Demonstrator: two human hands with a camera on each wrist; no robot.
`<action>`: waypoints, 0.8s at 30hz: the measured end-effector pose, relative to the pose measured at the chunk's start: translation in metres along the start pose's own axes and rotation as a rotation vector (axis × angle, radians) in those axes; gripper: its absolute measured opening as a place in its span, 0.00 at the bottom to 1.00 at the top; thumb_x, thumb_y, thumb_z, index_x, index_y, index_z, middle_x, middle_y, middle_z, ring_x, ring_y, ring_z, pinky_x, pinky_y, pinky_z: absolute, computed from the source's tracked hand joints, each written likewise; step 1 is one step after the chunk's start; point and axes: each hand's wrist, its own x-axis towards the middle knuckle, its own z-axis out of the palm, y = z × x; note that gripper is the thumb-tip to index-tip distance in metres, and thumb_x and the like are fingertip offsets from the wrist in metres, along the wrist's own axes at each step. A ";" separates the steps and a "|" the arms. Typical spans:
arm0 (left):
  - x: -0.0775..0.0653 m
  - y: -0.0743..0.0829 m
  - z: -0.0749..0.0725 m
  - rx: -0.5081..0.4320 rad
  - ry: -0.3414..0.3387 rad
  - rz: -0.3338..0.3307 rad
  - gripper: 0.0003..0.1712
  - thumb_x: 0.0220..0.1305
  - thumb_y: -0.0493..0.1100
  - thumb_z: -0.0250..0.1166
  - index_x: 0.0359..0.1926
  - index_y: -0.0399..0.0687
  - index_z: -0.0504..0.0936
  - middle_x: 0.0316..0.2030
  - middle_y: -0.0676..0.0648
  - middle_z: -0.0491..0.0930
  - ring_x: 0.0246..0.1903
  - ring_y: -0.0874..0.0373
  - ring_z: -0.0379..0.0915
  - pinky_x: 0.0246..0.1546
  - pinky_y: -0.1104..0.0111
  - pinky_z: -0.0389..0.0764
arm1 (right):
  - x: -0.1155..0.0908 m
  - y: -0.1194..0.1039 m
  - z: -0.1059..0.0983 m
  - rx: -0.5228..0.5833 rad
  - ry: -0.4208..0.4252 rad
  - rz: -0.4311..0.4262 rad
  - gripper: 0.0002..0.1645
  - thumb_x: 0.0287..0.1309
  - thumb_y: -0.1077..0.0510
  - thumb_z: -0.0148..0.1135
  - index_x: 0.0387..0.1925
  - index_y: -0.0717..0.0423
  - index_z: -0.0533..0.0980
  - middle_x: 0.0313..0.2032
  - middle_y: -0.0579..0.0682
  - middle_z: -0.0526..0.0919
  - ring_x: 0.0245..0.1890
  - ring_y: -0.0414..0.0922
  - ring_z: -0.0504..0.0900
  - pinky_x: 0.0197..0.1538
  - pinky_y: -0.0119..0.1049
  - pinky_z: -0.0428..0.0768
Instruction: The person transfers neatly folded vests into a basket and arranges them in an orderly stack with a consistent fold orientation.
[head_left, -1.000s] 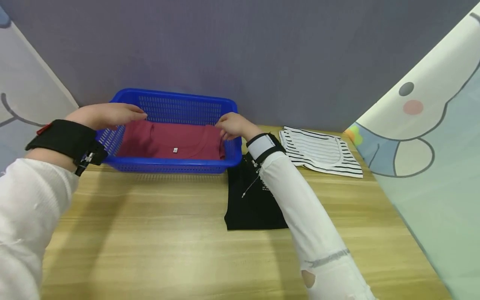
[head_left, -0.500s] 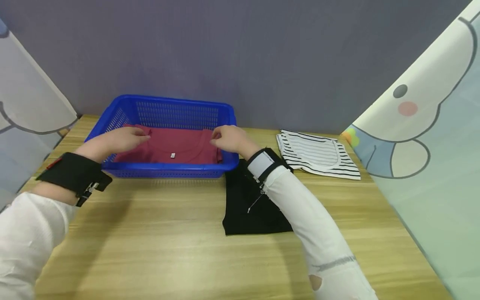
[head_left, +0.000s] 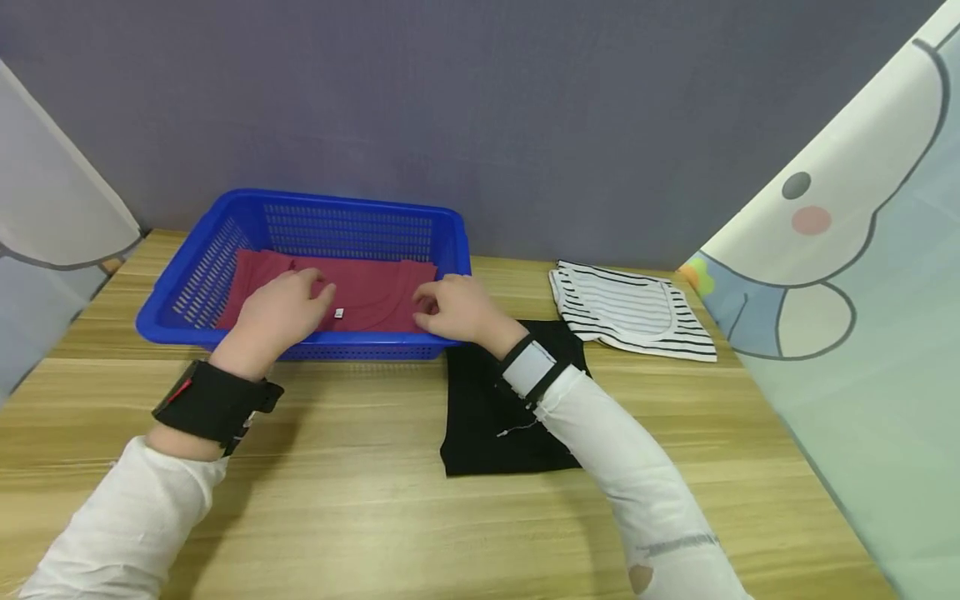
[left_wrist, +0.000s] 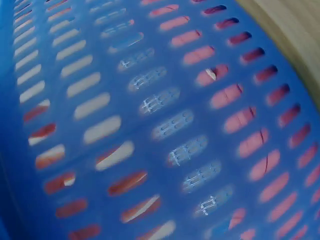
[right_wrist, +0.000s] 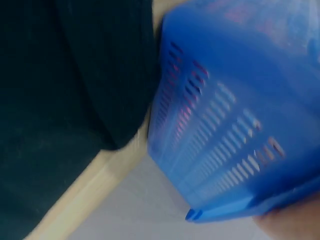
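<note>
A dark red folded garment with a small white tag lies inside a blue plastic basket with slotted walls. My left hand reaches across the front rim, thumb and fingers apart over the garment's left part. At the front right corner, my right hand has loosely bent fingers above the garment's right end, nothing seen between them. The left wrist view is filled by the slotted basket wall, with red cloth behind it. In the right wrist view, part of the right hand shows beside the basket.
A folded black garment lies on the wooden table, under the right forearm. Further right is a folded white shirt with black stripes. A grey panel stands behind the table, and cartoon-printed sheets flank it.
Both hands have drawn nearer to the person. The left hand has also moved right, from the basket's left side to its front rim. The garments keep their places.
</note>
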 end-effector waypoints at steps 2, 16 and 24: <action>-0.003 0.001 0.002 0.003 0.065 -0.011 0.29 0.73 0.49 0.43 0.62 0.28 0.66 0.55 0.26 0.70 0.52 0.31 0.69 0.46 0.41 0.72 | -0.003 -0.002 0.004 0.006 0.016 -0.030 0.17 0.62 0.50 0.57 0.49 0.51 0.81 0.39 0.42 0.86 0.43 0.42 0.78 0.49 0.39 0.69; -0.021 0.009 0.024 -0.098 0.527 0.192 0.15 0.68 0.40 0.50 0.43 0.34 0.80 0.39 0.34 0.81 0.32 0.39 0.78 0.27 0.47 0.75 | -0.028 0.017 0.024 0.392 0.391 -0.202 0.11 0.63 0.63 0.55 0.41 0.60 0.82 0.33 0.51 0.85 0.36 0.45 0.77 0.41 0.44 0.76; -0.026 0.021 0.029 -0.107 0.416 0.291 0.13 0.69 0.40 0.53 0.42 0.38 0.81 0.39 0.39 0.82 0.31 0.48 0.78 0.32 0.51 0.78 | -0.051 0.019 0.030 0.495 0.577 -0.258 0.08 0.58 0.68 0.58 0.37 0.62 0.82 0.40 0.55 0.84 0.45 0.49 0.78 0.53 0.41 0.75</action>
